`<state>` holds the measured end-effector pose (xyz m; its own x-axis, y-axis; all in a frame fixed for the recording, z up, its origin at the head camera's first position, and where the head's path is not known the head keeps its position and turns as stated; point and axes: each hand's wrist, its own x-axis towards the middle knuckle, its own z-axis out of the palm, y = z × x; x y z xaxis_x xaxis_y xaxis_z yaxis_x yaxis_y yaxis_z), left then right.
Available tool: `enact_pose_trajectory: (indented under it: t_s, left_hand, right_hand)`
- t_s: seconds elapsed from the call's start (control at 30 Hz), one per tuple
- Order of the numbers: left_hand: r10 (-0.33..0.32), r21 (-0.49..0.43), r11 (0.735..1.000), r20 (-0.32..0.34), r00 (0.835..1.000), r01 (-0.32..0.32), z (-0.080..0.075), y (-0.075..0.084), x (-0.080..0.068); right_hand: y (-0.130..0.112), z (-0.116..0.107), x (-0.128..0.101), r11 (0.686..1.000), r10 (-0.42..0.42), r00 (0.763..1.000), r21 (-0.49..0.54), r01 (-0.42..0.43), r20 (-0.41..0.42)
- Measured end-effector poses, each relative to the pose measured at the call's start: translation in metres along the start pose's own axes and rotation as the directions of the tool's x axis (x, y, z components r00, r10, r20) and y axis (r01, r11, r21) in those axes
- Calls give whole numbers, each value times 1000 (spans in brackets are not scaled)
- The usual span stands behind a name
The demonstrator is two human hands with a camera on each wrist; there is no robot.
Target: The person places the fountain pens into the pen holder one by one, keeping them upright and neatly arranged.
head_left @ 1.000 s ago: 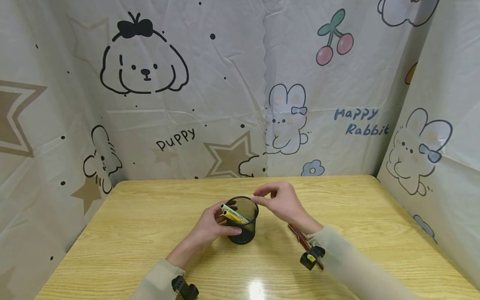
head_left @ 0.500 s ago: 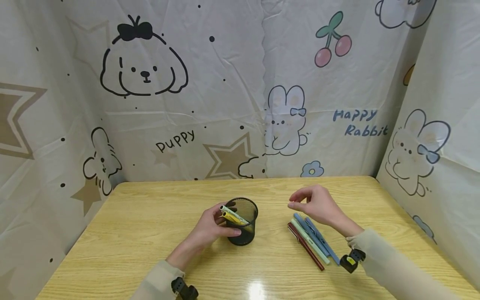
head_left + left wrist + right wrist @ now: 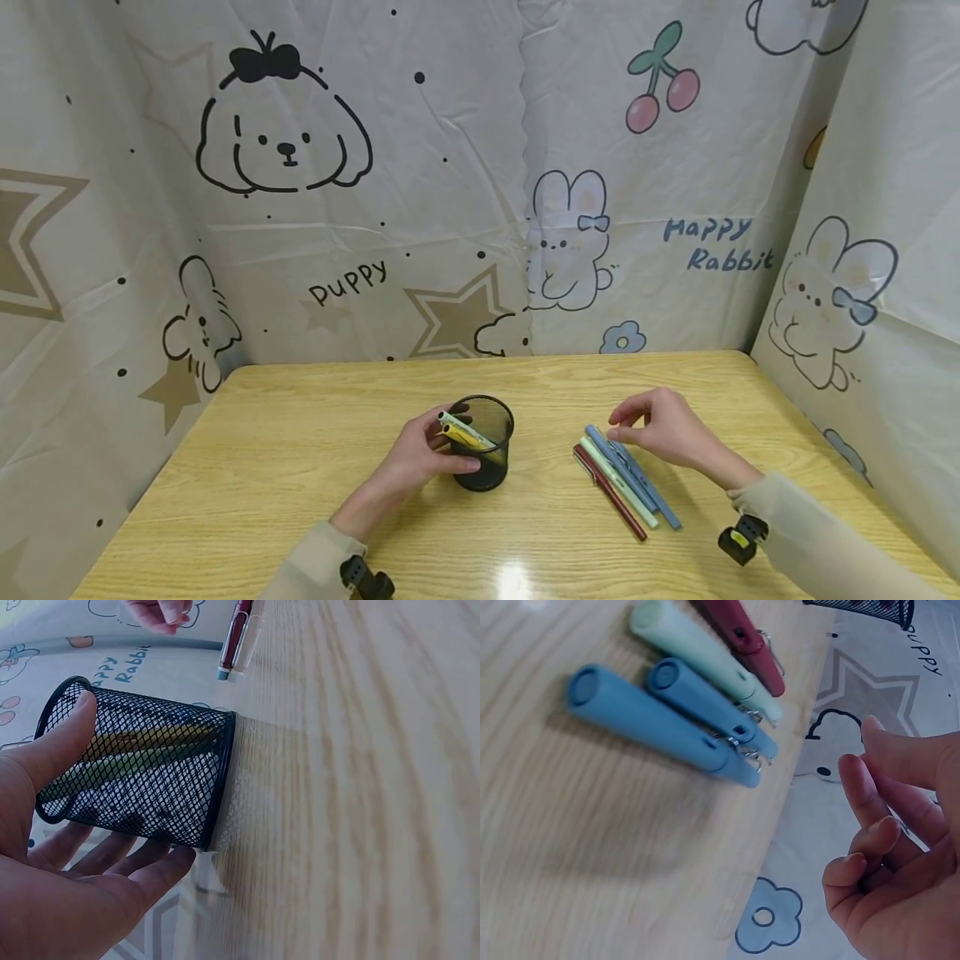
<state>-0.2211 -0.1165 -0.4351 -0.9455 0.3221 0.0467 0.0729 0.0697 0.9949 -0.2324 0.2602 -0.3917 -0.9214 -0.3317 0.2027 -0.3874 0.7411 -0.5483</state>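
Observation:
My left hand (image 3: 426,454) grips a black mesh pen cup (image 3: 486,443) that stands upright on the wooden table (image 3: 300,433), thumb on the near side and fingers round the far side (image 3: 112,862). A yellow pen and a pale green pen (image 3: 462,429) lean inside the cup (image 3: 142,776). My right hand (image 3: 663,429) hovers just above the far ends of several pens (image 3: 624,482) lying side by side to the cup's right: two blue (image 3: 656,724), one mint (image 3: 697,654) and one dark red (image 3: 744,637). Its fingers (image 3: 870,847) are loosely curled and hold nothing.
Cartoon-printed cloth walls (image 3: 480,183) close in the table at the back and on both sides. A bright glare spot (image 3: 513,579) lies on the near table edge. Each wrist carries a small black strap-on camera (image 3: 738,542).
My right hand has moved from above the cup to the right and down over the pens on the table. The left hand and cup have stayed put.

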Motion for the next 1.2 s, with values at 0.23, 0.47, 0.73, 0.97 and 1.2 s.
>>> enact_pose_trajectory:
  t_s: [0.23, 0.47, 0.73, 0.97, 1.2]
  left_hand:
    - [3, 3, 1000, 2, 1000, -3, 0, -1, 1]
    - [2, 3, 1000, 4, 1000, -2, -1, -1, 2]
    - [-11, -1, 1000, 10, 1000, 11, -1, -1, 2]
    - [-4, 6, 1000, 14, 1000, 4, -1, 0, 1]
    - [-15, 12, 1000, 7, 1000, 15, -1, 1, 0]
  right_hand:
    - [12, 0, -8, 1000, 18, 999, -3, -18, 36]
    - [19, -1, -16, 1000, 15, 998, 6, -16, 68]
    - [25, -3, -22, 999, 26, 992, 42, -32, 125]
    - [34, -7, -29, 997, 22, 979, 63, -36, 200]
    - [41, -7, -33, 998, 35, 975, 47, -46, 218]
